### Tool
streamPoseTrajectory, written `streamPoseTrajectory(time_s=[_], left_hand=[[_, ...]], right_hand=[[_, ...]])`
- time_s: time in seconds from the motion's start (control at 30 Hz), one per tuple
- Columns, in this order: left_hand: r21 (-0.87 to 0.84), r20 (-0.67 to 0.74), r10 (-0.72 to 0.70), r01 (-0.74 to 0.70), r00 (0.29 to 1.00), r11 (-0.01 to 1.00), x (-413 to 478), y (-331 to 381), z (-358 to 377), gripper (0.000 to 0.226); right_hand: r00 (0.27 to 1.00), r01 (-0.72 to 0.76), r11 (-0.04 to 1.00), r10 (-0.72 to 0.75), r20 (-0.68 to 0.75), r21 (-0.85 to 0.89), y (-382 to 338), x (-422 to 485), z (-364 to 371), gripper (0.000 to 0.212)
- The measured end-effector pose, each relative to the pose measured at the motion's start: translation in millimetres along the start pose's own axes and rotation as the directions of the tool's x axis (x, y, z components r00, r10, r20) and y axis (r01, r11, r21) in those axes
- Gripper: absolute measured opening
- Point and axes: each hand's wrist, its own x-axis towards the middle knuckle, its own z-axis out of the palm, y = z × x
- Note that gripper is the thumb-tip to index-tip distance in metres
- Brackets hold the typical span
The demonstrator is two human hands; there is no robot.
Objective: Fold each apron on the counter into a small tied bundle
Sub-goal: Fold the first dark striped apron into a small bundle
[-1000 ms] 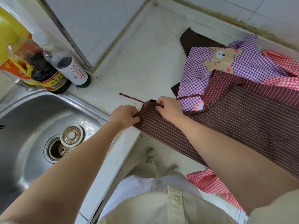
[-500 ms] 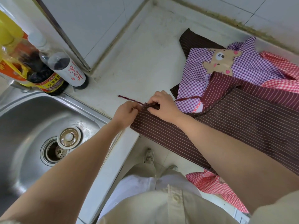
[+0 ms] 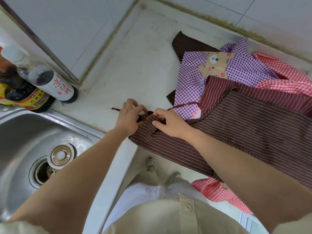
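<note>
Left hand (image 3: 129, 116) pinches thin tie (image 3: 116, 109); right hand (image 3: 170, 123) grips pinstriped apron (image 3: 253, 132).

Bare tabletop (image 3: 138, 65) lies open from the front edge to the back corner, between two obstacles. Left: bottles (image 3: 55, 85) stand at the wall, just behind the open sink (image 3: 20, 132). Right: a pile of aprons (image 3: 253, 129) covers the tabletop nearly to the back wall and overhangs the front edge.
</note>
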Motion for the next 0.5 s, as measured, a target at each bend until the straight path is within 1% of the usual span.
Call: streamPoseTrajectory(time_s=[0.07,0.1,0.17,0.23,0.27,0.3,0.33,0.37,0.4,0.43,0.47,0.5], left_hand=[[-0.139,-0.025,-0.037,0.033,0.999,0.990,3.0,1.3,-3.1,0.013],[-0.198,0.004,-0.081,0.080,0.997,0.977,5.1,2.2,-5.4,0.011],[-0.280,0.092,-0.148,0.168,0.985,0.945,6.9,4.5,-12.0,0.012],[-0.412,0.172,-0.195,0.250,0.966,0.876,6.9,6.8,-19.3,0.017],[-0.513,0.221,-0.238,0.320,0.946,0.796,6.3,7.4,-21.9,0.021],[-0.619,0.280,-0.284,0.399,0.917,0.676,6.1,7.6,-24.9,0.025],[-0.694,0.345,-0.318,0.468,0.883,0.547,5.8,6.5,-27.0,0.027],[-0.731,0.399,-0.322,0.510,0.859,0.454,5.0,5.5,-29.3,0.030],[-0.730,0.437,-0.298,0.528,0.849,0.434,4.2,3.2,-31.1,0.033],[-0.699,0.455,-0.263,0.524,0.851,0.487,3.2,1.0,-31.6,0.034],[-0.657,0.450,-0.241,0.502,0.860,0.562,1.4,-0.7,-31.1,0.032],[-0.623,0.422,-0.249,0.478,0.872,0.619,0.0,-2.8,-30.9,0.028]], right_hand=[[1.000,-0.008,1.000,0.008,-0.025,-0.007,3.9,1.6,0.2,0.013],[0.998,-0.005,1.000,0.004,-0.056,-0.015,4.6,3.5,0.0,0.014],[0.993,0.024,0.999,-0.029,-0.111,-0.042,2.1,11.1,0.2,0.016],[0.988,0.059,0.993,-0.072,-0.139,-0.100,-4.4,21.8,1.8,0.015],[0.986,0.058,0.989,-0.078,-0.150,-0.134,-7.7,27.3,3.1,0.014],[0.985,0.045,0.986,-0.070,-0.155,-0.158,-10.4,33.2,4.3,0.015],[0.986,0.026,0.985,-0.053,-0.156,-0.171,-11.3,38.1,5.5,0.015],[0.988,0.011,0.985,-0.037,-0.149,-0.170,-11.0,42.0,7.0,0.015],[0.990,0.007,0.988,-0.029,-0.137,-0.157,-10.9,44.9,8.8,0.015],[0.991,0.011,0.990,-0.030,-0.133,-0.143,-11.1,46.5,10.5,0.015],[0.989,0.021,0.991,-0.040,-0.139,-0.132,-11.5,47.3,12.1,0.017],[0.988,0.028,0.993,-0.045,-0.148,-0.118,-11.9,47.8,13.2,0.022]])
